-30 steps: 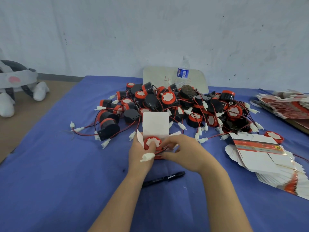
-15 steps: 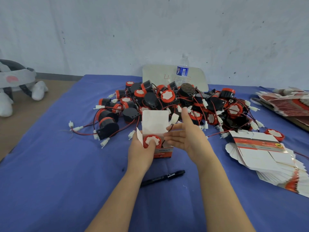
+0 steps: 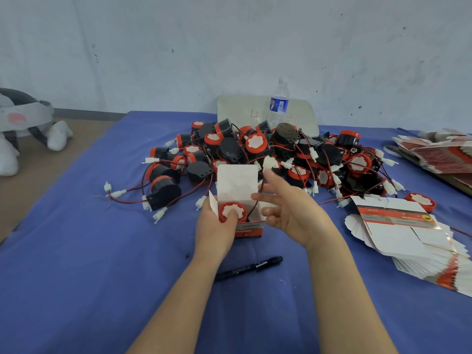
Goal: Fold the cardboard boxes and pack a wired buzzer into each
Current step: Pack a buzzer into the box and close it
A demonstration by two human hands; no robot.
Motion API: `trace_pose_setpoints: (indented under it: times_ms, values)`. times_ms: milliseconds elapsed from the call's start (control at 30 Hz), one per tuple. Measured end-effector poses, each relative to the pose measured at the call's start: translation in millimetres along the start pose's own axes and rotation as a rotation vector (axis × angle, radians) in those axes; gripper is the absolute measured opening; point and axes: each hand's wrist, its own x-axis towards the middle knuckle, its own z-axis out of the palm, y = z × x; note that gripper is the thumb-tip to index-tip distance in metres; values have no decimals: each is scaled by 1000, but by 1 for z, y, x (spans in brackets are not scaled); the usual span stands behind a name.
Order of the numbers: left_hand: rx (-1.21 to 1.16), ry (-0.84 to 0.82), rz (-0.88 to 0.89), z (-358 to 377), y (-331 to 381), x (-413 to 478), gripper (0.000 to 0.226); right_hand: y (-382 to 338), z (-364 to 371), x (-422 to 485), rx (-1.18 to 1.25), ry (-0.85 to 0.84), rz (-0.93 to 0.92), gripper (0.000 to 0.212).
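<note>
A small red-and-white cardboard box (image 3: pixel 249 230) stands open on the blue cloth, its white lid flap up. My left hand (image 3: pixel 213 231) grips its left side, thumb pressing on the red-capped buzzer (image 3: pixel 230 207) inside. A thin red-black wire runs from the box up to a white connector (image 3: pixel 270 162) at the index fingertip of my right hand (image 3: pixel 293 213), which hovers right of the box with fingers straight and spread. I cannot tell whether the fingers pinch the wire. A pile of wired buzzers (image 3: pixel 255 149) lies behind.
A fanned stack of flat boxes (image 3: pixel 408 233) lies at the right, and another stack (image 3: pixel 439 154) at the far right edge. A black marker (image 3: pixel 250 268) lies in front of the box. A water bottle (image 3: pixel 279 103) and white board (image 3: pixel 242 111) stand at the back; a plush toy (image 3: pixel 23 123) lies off-table left.
My right hand lifted off the box and opened, carrying the white connector up and to the right. The left hand kept hold of the box with the buzzer inside.
</note>
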Motion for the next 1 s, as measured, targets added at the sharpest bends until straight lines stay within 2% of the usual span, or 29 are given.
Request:
trace_pose_setpoints:
  times_ms: [100, 233, 333, 467, 633, 733, 800, 933, 1000]
  values:
    - [13, 2, 4, 0, -1, 1, 32, 7, 3, 1, -61, 18, -98, 37]
    - [20, -4, 16, 0, 0, 1, 30, 6, 1, 2, -99, 42, -140, 31]
    - [16, 0, 2, 1, 0, 2, 32, 2, 1, 2, -89, -12, -157, 25]
    - [22, 0, 12, 1, -1, 1, 26, 0, 9, 3, -45, -91, -122, 27]
    - [8, -6, 13, 0, 0, 1, 35, 1, 16, 7, -110, 3, -94, 43]
    - [4, -13, 19, 0, -1, 1, 27, 1, 8, 8, -223, 59, -164, 24]
    - [-4, -13, 21, 0, -1, 2, 26, 1, 5, 7, -272, 61, -177, 20]
    - [-6, -16, 25, -1, 0, 1, 23, -7, 6, 6, 4, 52, 6, 39]
    - [-3, -12, 40, -1, 1, 0, 24, -8, 7, 6, 45, 60, 31, 49]
